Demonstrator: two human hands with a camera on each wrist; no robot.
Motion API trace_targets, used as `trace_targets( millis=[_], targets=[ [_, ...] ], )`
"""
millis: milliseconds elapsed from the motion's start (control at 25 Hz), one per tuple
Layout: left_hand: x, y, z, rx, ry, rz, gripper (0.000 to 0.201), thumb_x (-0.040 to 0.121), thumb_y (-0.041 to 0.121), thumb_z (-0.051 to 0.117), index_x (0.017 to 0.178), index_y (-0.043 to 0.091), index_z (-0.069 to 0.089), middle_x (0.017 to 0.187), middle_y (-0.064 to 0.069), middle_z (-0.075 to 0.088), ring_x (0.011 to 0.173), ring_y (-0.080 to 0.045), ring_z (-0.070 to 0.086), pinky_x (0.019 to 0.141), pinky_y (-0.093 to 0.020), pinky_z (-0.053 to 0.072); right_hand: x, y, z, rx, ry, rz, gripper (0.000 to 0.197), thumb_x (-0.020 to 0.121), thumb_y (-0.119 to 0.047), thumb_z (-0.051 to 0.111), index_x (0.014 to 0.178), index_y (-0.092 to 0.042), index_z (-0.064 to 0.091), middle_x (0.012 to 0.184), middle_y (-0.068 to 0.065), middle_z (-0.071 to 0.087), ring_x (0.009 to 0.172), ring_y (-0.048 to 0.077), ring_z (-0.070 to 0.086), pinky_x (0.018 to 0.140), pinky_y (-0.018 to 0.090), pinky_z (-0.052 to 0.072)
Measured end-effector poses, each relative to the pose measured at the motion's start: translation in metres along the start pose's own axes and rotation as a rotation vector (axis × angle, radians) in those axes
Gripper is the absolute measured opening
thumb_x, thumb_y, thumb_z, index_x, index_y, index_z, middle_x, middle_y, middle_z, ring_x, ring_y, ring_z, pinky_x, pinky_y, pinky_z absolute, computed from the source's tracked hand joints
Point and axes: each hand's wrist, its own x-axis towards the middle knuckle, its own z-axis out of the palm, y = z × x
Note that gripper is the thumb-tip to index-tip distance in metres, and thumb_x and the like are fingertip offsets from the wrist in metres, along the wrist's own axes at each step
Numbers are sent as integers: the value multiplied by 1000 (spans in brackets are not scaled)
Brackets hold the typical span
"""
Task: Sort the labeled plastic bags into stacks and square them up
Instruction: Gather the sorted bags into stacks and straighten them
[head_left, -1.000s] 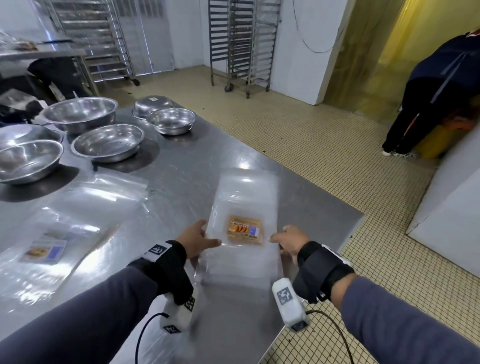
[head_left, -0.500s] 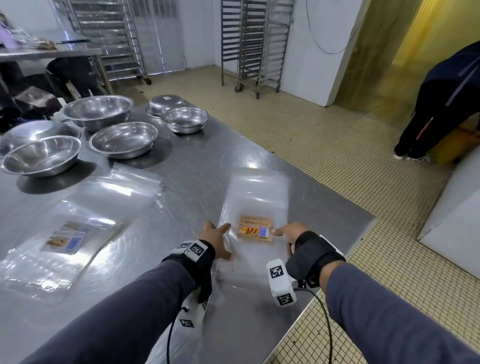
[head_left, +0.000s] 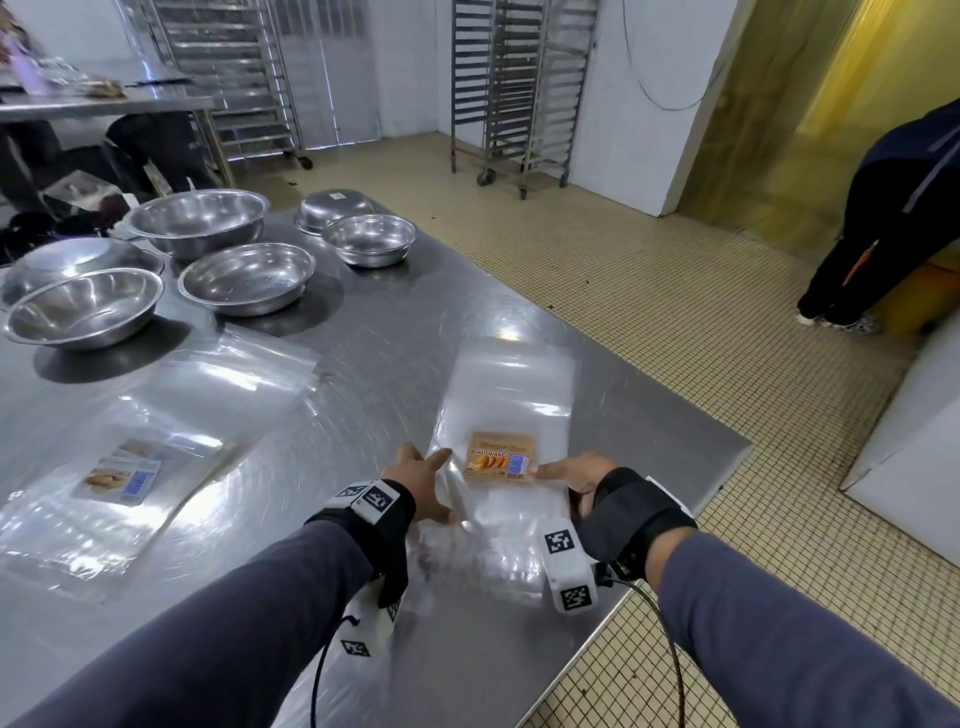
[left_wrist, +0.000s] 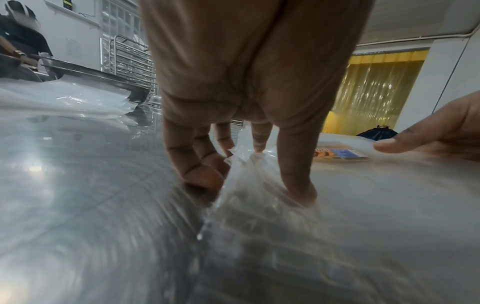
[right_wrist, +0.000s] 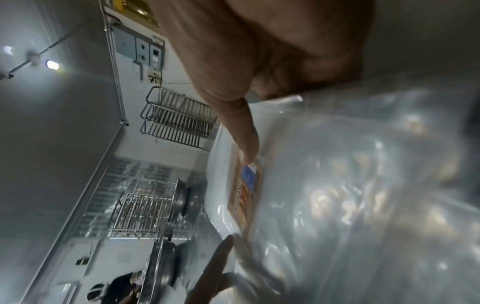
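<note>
A stack of clear plastic bags (head_left: 511, 395) with an orange label (head_left: 500, 462) lies lengthwise near the steel table's right edge. My left hand (head_left: 422, 480) holds its left edge, thumb on top and fingers curled down at the rim (left_wrist: 197, 172), the plastic bunched between them. My right hand (head_left: 569, 480) holds the right edge, its thumb (right_wrist: 246, 139) lying on the bags and pointing at the label (right_wrist: 245, 193); its other fingers are hidden. A second, looser stack of bags (head_left: 156, 415) with a blue and beige label (head_left: 122, 475) lies to the left.
Several steel bowls (head_left: 244, 278) stand at the back left of the table (head_left: 395, 353). The table's corner and right edge (head_left: 727, 457) are close to my right wrist. Wheeled racks (head_left: 519, 88) stand on the tiled floor, and a person (head_left: 893, 218) bends over at far right.
Both hands stayed at the sides of the orange-label stack. The left thumb has come further onto the bags beside the label. The head view has shifted to the left.
</note>
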Motion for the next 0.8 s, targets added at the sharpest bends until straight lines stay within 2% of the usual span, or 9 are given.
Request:
trace_targets(
  millis=[80, 160, 240, 320, 440, 520, 560, 680, 800],
  targets=[
    [1, -1, 0, -20, 1, 5, 91, 79, 34, 73, 149, 28, 15, 142, -12, 20, 120, -28, 48, 100, -30, 44, 3, 4, 5, 43, -56, -25, 25, 80, -15, 73, 97, 0, 64, 114, 19, 62, 96, 27, 57, 92, 40, 47],
    [0, -2, -1, -35, 4, 7, 91, 79, 34, 72, 149, 29, 15, 142, -11, 20, 120, -28, 48, 97, -30, 45, 5, 12, 10, 141, -80, -102, 26, 83, -7, 67, 108, -1, 61, 112, 18, 63, 100, 29, 59, 100, 44, 45],
    [-4, -1, -1, -51, 12, 12, 91, 79, 33, 73, 149, 29, 15, 142, -10, 20, 120, -27, 47, 88, -28, 47, 2, 18, 11, 189, -124, -132, 22, 84, -3, 62, 105, -4, 61, 103, 16, 64, 96, 29, 58, 100, 46, 43],
    [-12, 1, -5, -89, 5, 16, 92, 79, 30, 73, 149, 29, 14, 142, -10, 22, 119, -28, 48, 78, -27, 45, 5, 24, 13, 203, -139, -130, 30, 78, -1, 61, 108, 5, 61, 106, 23, 64, 94, 30, 58, 99, 47, 44],
    [-30, -9, -19, -309, 28, -32, 87, 81, 32, 70, 149, 26, 16, 141, -13, 32, 107, -32, 56, 81, -34, 50, 0, 23, 19, 312, -87, -98, 28, 78, 13, 52, 105, 10, 61, 90, 23, 63, 75, 30, 64, 72, 40, 56],
    [-48, -30, -30, -494, 132, -186, 70, 84, 42, 64, 142, 16, 34, 130, -15, 50, 101, -29, 59, 77, -35, 51, -7, 20, 29, 426, -88, -82, 23, 79, 17, 49, 95, 5, 61, 79, 19, 62, 58, 27, 64, 50, 31, 55],
    [-61, -44, -33, -598, 160, -293, 61, 85, 48, 60, 131, 9, 46, 118, -15, 58, 92, -26, 62, 73, -33, 52, -10, 17, 37, 478, -109, -67, 24, 80, 18, 48, 94, 3, 60, 78, 18, 61, 58, 27, 63, 47, 30, 55],
    [-106, -77, -33, -840, -6, -473, 71, 83, 67, 43, 100, 1, 62, 86, -15, 71, 64, -25, 63, 63, -29, 53, -17, 8, 65, 555, -158, 11, 22, 83, 13, 47, 94, -2, 58, 87, 20, 62, 66, 31, 63, 48, 32, 55],
    [-121, -86, -11, -1061, -194, -450, 80, 78, 74, 43, 102, -1, 60, 94, -21, 71, 71, -30, 69, 66, -33, 55, -24, 3, 90, 578, -209, 70, 25, 86, 5, 50, 110, 1, 57, 103, 25, 63, 80, 34, 64, 61, 38, 54]
  ],
)
